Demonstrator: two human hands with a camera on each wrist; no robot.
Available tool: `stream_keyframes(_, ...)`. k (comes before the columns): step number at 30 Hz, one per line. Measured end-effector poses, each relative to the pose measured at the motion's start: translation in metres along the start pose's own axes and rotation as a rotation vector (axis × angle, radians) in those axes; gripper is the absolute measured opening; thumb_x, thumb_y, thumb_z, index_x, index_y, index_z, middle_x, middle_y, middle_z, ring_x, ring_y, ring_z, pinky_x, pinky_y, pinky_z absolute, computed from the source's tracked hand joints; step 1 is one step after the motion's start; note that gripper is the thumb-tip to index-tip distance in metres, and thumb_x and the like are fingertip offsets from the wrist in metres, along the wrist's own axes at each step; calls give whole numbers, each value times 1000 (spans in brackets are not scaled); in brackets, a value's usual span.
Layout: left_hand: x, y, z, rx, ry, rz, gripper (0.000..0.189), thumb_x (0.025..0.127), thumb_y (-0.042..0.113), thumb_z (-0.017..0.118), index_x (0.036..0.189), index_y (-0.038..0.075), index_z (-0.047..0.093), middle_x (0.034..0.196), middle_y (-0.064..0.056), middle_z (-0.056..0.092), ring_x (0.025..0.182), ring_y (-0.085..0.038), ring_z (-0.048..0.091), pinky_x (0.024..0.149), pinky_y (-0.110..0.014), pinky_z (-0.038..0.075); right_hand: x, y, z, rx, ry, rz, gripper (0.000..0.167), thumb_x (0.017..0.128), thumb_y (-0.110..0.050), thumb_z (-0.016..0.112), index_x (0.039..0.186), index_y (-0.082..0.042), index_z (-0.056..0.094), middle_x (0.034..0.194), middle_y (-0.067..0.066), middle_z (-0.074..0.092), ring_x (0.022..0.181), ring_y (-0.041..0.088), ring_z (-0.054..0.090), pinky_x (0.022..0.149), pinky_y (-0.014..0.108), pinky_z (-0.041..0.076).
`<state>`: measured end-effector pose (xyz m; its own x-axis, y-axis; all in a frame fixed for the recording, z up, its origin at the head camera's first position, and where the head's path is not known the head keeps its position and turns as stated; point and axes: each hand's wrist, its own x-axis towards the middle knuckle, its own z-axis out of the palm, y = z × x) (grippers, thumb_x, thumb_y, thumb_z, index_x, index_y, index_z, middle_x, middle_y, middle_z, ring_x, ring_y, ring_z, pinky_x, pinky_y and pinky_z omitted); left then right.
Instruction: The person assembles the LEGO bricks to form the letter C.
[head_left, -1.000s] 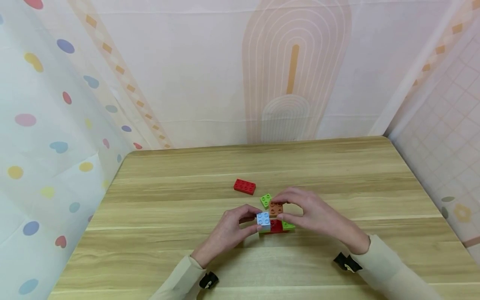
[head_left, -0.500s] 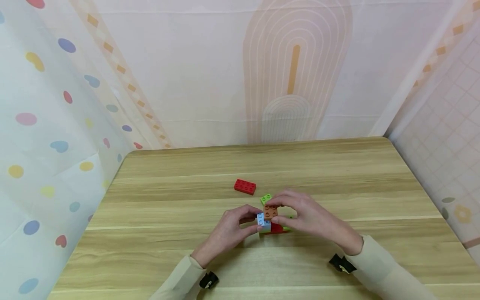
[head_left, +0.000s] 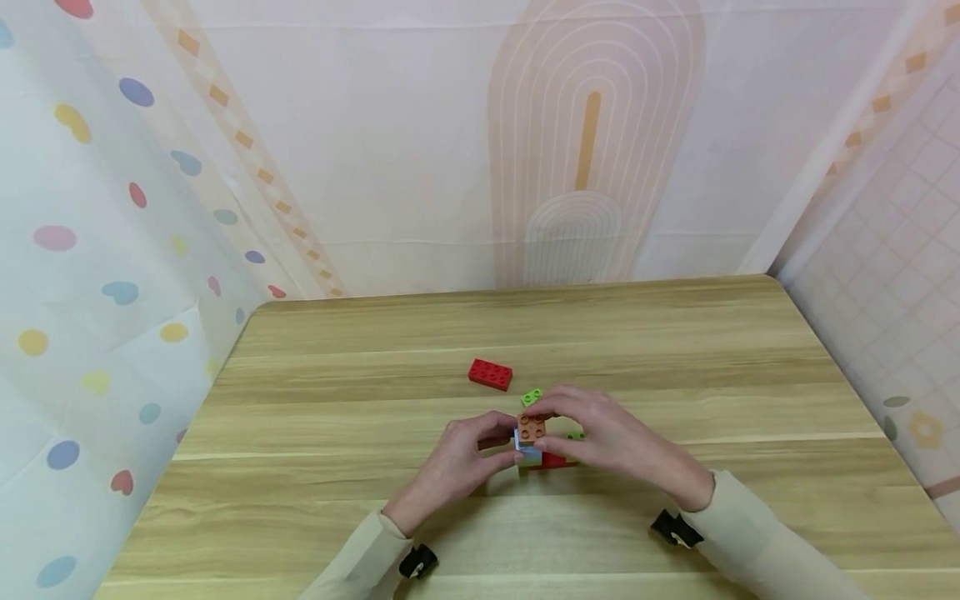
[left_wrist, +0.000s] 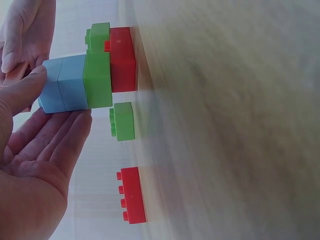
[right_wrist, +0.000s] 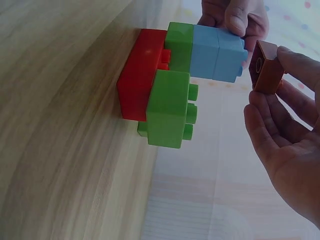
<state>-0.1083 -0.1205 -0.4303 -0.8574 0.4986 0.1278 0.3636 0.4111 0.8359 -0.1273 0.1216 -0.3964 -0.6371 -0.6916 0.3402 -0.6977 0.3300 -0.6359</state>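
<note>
A toy-block build stands on the table, its base a red brick (right_wrist: 140,75). One end of the base carries a green brick (left_wrist: 98,80) topped by two stacked light blue bricks (left_wrist: 65,84); a second green brick (right_wrist: 169,107) sits on the other end. Thumb and fingers of my left hand (head_left: 459,457) pinch the blue stack from its two sides. My right hand (head_left: 603,429) pinches a brown brick (head_left: 532,429) with four studs. In the right wrist view, a small gap separates this tilted brown brick (right_wrist: 268,67) from the top blue studs.
Behind the build lies a loose green brick (head_left: 532,397). Farther back and left is a loose red brick (head_left: 491,374), studs up. The wooden table (head_left: 337,375) meets a patterned cloth (head_left: 390,167) at its back edge.
My right hand has moved left with the brown brick, from over the red base to over the blue stack. My left hand has stayed on the blue stack.
</note>
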Motion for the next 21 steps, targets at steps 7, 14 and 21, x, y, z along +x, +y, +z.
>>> stream_keyframes(7, -1, 0, 0, -16, 13, 0, 34, 89, 12, 76, 120, 7, 65, 116, -9, 70, 105, -20, 68, 89, -25, 54, 1, 0, 2, 12, -6, 18, 36, 92, -26, 73, 125, -15, 66, 121, -7, 64, 109, 10, 60, 90, 34, 54)
stream_keyframes(14, -2, 0, 1, -30, 13, -20, 38, 89, 16, 76, 124, 9, 63, 119, -10, 69, 108, -19, 67, 90, -25, 53, 2, 2, 4, 12, -11, 16, 35, 93, -29, 71, 124, -16, 66, 122, -8, 63, 110, 9, 59, 90, 34, 54)
stream_keyframes(21, -3, 0, 0, -2, 19, -20, 40, 88, 16, 77, 125, 10, 63, 118, -7, 70, 107, -17, 67, 90, -27, 54, 3, 4, 5, 5, -20, -13, 32, 93, -27, 71, 122, -14, 67, 120, -7, 62, 105, 9, 60, 85, 38, 56)
